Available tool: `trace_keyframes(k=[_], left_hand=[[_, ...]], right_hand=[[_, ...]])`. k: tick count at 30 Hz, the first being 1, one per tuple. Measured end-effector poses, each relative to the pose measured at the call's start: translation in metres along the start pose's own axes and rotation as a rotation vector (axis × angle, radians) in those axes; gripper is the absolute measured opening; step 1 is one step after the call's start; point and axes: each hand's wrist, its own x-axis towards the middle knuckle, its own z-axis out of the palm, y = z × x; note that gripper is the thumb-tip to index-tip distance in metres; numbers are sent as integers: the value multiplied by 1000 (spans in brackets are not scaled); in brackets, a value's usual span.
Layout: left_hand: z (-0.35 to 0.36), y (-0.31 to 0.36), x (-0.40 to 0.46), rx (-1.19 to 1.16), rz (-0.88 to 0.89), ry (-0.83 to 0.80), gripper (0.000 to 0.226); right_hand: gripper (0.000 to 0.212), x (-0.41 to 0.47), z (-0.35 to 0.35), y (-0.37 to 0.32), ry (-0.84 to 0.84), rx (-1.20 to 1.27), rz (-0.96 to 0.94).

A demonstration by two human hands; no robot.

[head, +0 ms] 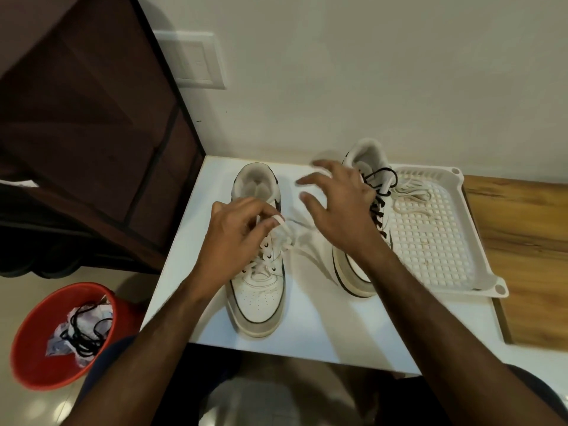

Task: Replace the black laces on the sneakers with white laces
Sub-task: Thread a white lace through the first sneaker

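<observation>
Two sneakers [258,272] near table edge [307,355]; tray [479,241] right.

Two bare forearms enter from the lower edge, uncovered from elbow to wrist, with no watch, ring or band visible. The left hand [236,232] and right hand [341,210] are ungloved, nails short. A dark navy garment shows at the lower left beside the left arm and at the lower right corner.
</observation>
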Motion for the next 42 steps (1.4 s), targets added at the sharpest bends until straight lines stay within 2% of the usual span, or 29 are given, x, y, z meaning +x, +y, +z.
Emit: trace_keyframes(k=[4,7,9,12,16,18,22,24,26,28,31,33,35,36,38,40,42], left_hand=[[-1,1,0,14,-29,101,9],[-4,-1,1,131,1,126,13],[-6,-1,1,238,48,144,16],[-11,-4,2,318,85,173,20],[-21,-14,3,318,27,172,20],[-25,-20,4,281,-46,153,22],[-29,-29,3,175,-156,96,22],[-28,-27,2,124,-140,74,18],[-26,-20,3,30,-113,72,20],[-25,-6,3,-183,-127,65,26],[-30,11,3,-641,-149,-25,23],[-41,14,1,-831,-107,-48,12],[-49,15,0,-892,-94,-8,16],[-50,15,0,-853,-113,38,18],[-47,10,1,-605,-183,110,18],[-40,-3,-1,-210,-195,75,12],[-35,-10,-2,48,-133,2,22]], right_hand=[[37,-14,-6,-23,-354,481,156],[33,-14,0,-20,-515,619,172],[31,-15,2,-19,-559,688,152],[27,-13,-4,-23,-573,798,146],[24,-4,-22,-16,-572,1214,169],[33,-3,-34,-12,-553,1400,153],[40,2,-56,2,-323,1751,189],[43,5,-57,6,-243,1699,221],[43,3,-50,5,-242,1407,228],[40,-1,-39,-4,-325,1068,217],[39,-7,-30,-18,-472,771,156],[38,-9,-27,-17,-476,644,133],[34,-7,-24,-7,-392,582,175],[33,-6,-22,0,-340,564,216],[33,-4,-20,12,-263,549,275],[32,-3,-19,12,-260,612,282],[26,-4,-18,5,-340,730,230]])
